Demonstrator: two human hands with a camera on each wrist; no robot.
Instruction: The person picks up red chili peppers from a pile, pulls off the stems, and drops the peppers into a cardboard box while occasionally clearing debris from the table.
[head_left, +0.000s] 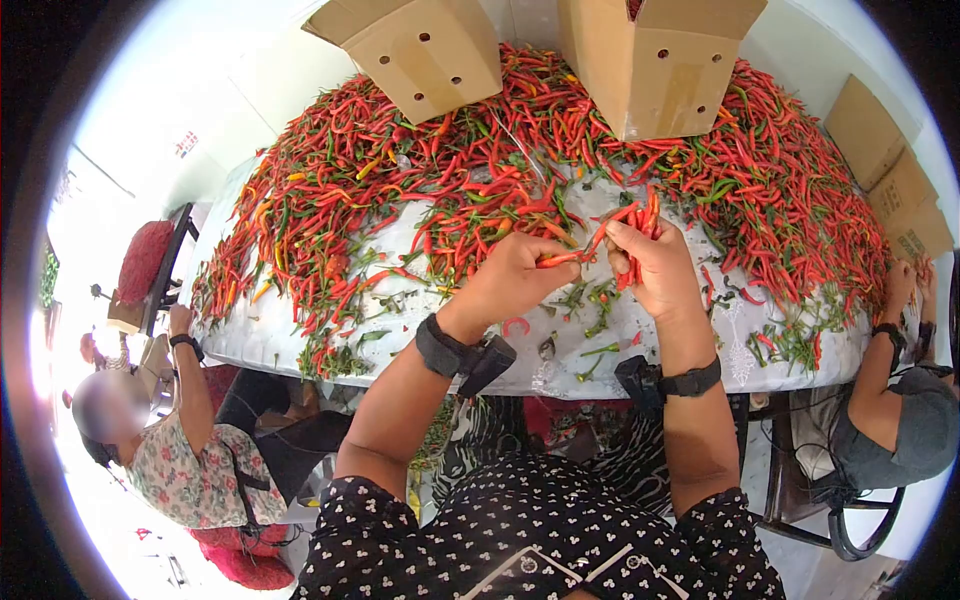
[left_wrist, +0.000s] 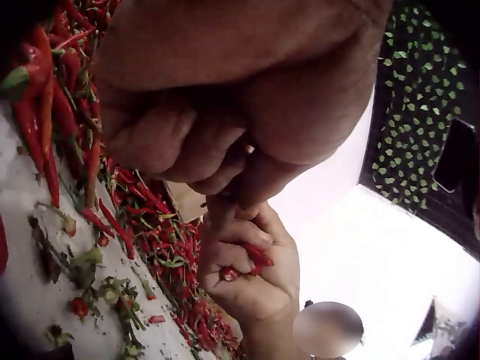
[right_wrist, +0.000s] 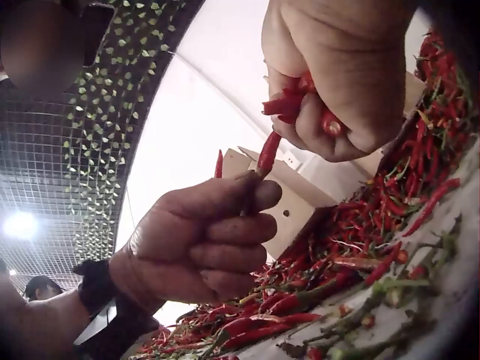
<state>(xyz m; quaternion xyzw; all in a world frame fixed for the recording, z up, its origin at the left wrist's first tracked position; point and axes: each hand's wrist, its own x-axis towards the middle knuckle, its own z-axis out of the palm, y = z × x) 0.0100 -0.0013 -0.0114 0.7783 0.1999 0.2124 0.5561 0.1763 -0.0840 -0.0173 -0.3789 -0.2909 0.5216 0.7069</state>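
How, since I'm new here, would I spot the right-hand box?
Find the table heaped with chillies. At its far side stand a left box and a right box. Only the right box shows red at its top.

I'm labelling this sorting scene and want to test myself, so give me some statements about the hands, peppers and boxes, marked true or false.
1. The right hand holds several slim red chili peppers. True.
2. The left hand lies flat on the table. False: it pinches a slim red chili.
3. Two brown cardboard boxes stand beyond both hands. True.
4. The tabletop is black. False: it is whitish.
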